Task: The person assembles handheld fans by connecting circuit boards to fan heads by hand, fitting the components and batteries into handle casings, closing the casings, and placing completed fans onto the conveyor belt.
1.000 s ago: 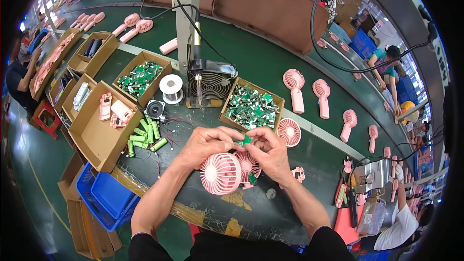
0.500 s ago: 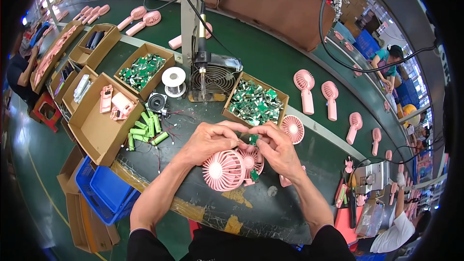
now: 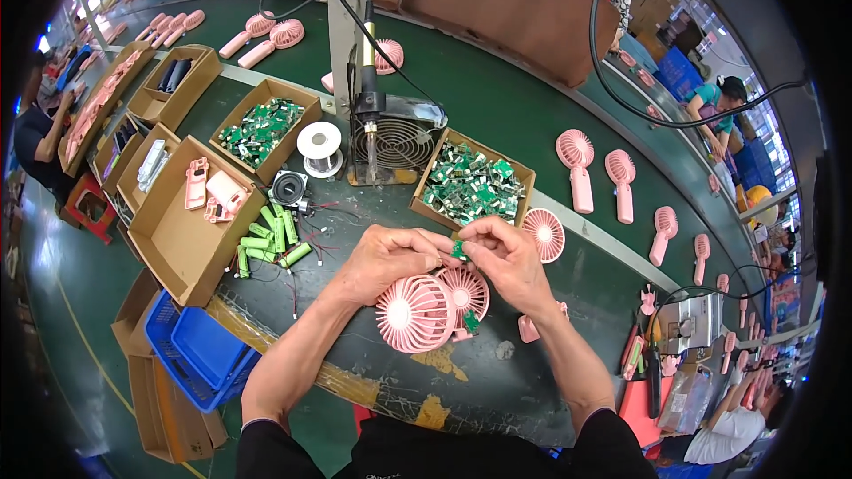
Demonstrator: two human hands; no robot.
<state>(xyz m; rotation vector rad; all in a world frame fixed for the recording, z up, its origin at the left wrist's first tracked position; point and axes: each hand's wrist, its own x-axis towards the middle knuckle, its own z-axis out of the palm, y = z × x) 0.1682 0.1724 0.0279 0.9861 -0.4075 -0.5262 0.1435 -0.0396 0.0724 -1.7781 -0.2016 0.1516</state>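
Note:
My right hand pinches a small green circuit board between thumb and forefinger above the bench. Close against it, my left hand has its fingers closed in a pinch; what lies between the tips is too small to make out. Just below my hands rests a pink fan head with a ribbed round cage. Beside it is a second round pink grille part, and another green circuit board lies at its lower edge. A pink piece sits partly hidden under my right forearm.
Cardboard boxes of circuit boards flank a soldering iron in its stand. Solder wire spool, green battery cells and a blue basket are leftward. Pink handheld fans lie on the green conveyor belt.
The fans on the belt have shifted rightward. The circuit board in my right hand has tilted and moved slightly left, while my left hand has hardly moved. The view has shifted slightly.

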